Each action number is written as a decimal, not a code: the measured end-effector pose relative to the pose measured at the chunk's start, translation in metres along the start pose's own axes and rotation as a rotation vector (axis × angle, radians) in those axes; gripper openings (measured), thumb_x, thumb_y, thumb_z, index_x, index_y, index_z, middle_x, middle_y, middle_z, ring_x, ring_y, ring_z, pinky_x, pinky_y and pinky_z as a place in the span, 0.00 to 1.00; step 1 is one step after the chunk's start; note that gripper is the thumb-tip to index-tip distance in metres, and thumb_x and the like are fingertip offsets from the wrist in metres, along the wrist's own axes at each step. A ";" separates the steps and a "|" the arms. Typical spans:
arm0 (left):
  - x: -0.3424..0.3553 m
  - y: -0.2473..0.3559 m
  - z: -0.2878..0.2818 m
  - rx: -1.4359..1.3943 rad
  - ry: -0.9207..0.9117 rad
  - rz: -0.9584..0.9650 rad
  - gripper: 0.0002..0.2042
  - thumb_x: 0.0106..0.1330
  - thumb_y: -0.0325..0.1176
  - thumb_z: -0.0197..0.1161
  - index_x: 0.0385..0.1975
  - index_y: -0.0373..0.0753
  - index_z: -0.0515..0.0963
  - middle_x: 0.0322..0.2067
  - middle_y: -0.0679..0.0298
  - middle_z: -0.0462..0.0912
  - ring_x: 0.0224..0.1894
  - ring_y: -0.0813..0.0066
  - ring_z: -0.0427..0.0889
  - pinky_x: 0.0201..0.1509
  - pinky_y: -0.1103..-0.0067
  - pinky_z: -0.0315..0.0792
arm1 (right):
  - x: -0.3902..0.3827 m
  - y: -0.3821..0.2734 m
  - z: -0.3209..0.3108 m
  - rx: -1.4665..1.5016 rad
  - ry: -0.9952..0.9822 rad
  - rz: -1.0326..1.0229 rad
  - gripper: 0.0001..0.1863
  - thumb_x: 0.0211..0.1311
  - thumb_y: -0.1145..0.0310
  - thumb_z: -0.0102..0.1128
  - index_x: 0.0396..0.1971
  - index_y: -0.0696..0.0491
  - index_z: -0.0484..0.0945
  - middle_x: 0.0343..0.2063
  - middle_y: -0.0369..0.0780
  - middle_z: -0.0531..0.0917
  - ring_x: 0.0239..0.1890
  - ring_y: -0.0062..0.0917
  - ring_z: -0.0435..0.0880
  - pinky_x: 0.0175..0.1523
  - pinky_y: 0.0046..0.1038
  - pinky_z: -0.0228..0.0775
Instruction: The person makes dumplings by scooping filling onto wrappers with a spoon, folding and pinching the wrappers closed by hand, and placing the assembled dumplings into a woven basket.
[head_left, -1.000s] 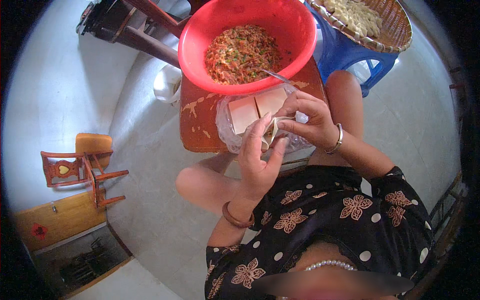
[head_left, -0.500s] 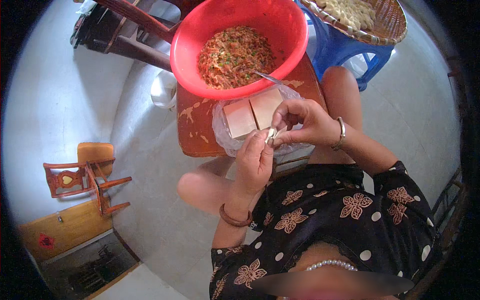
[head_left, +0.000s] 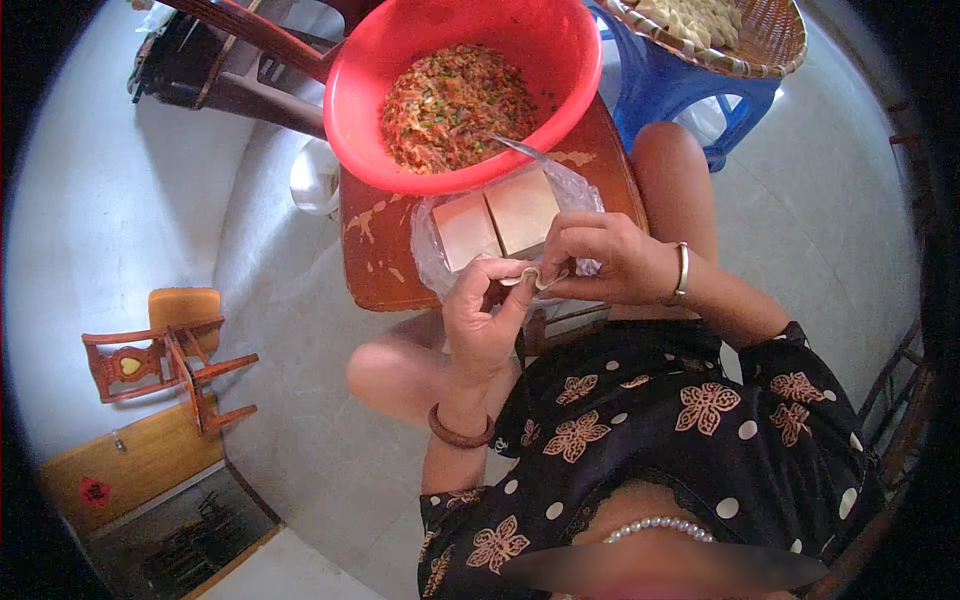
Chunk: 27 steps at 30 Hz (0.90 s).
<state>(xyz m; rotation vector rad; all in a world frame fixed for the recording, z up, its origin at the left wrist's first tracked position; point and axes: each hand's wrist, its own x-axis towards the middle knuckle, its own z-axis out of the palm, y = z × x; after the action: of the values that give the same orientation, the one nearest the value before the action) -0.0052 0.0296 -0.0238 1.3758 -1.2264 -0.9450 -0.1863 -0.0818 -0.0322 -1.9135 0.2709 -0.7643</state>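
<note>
Between the fingertips of both hands is a small folded dumpling wrapper [head_left: 530, 278], pale and pinched at its edges. My left hand [head_left: 487, 305] grips its left end between thumb and fingers. Its right end is pinched by my right hand [head_left: 605, 258]. Any filling inside is hidden. Just beyond my hands, two stacks of square wrappers [head_left: 522, 212] lie side by side on a clear plastic bag [head_left: 425, 245]. Behind them stands a red basin [head_left: 345, 130] with chopped orange and green filling [head_left: 455, 105]; a metal utensil [head_left: 515, 147] leans on its near rim.
The bag and basin rest on a worn brown wooden seat [head_left: 375, 280]. At the far right, a woven basket [head_left: 785, 40] with several pale dumplings [head_left: 690, 20] sits on a blue plastic stool [head_left: 650, 100]. A wooden chair [head_left: 165, 350] stands at left on the grey floor [head_left: 310, 430].
My fingers have shifted along the wrapper, and it now shows as a wavy fold between the two hands. The hands have moved slightly left, as the whole view shifted a little.
</note>
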 end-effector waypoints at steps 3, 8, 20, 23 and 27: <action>0.002 0.002 -0.002 0.163 -0.056 0.090 0.05 0.64 0.24 0.64 0.37 0.34 0.77 0.30 0.65 0.78 0.32 0.82 0.76 0.35 0.85 0.70 | 0.002 -0.009 -0.001 0.035 -0.015 0.120 0.10 0.56 0.70 0.71 0.33 0.57 0.78 0.29 0.37 0.80 0.30 0.19 0.80 0.35 0.23 0.75; 0.005 0.006 -0.007 0.362 -0.172 0.313 0.06 0.63 0.22 0.63 0.39 0.34 0.77 0.33 0.63 0.78 0.33 0.79 0.78 0.37 0.82 0.72 | -0.005 0.009 0.006 0.195 0.030 0.127 0.12 0.55 0.67 0.72 0.34 0.57 0.78 0.28 0.35 0.81 0.30 0.16 0.79 0.34 0.22 0.74; 0.005 -0.023 0.031 -0.333 0.150 0.119 0.07 0.64 0.23 0.64 0.40 0.35 0.78 0.45 0.61 0.77 0.42 0.79 0.78 0.42 0.84 0.75 | -0.006 0.010 0.021 0.843 0.246 0.352 0.05 0.62 0.75 0.63 0.37 0.59 0.79 0.32 0.35 0.83 0.30 0.14 0.81 0.36 0.19 0.76; 0.009 -0.024 0.038 -0.324 0.301 0.160 0.05 0.67 0.23 0.60 0.40 0.34 0.78 0.45 0.60 0.80 0.42 0.74 0.81 0.44 0.78 0.78 | -0.006 0.012 0.021 0.782 0.341 0.280 0.06 0.61 0.75 0.64 0.37 0.60 0.80 0.32 0.37 0.83 0.29 0.17 0.82 0.36 0.21 0.77; 0.009 -0.025 0.038 -0.182 0.277 0.212 0.08 0.68 0.24 0.59 0.44 0.32 0.79 0.47 0.57 0.79 0.46 0.76 0.80 0.47 0.82 0.77 | -0.003 0.010 0.008 -0.053 0.296 -0.096 0.08 0.57 0.75 0.67 0.36 0.57 0.80 0.31 0.38 0.81 0.31 0.22 0.83 0.35 0.24 0.77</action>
<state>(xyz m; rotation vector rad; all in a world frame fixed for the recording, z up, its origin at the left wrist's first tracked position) -0.0358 0.0126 -0.0541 1.1630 -1.0262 -0.6745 -0.1820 -0.0791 -0.0445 -1.8701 0.3859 -1.1165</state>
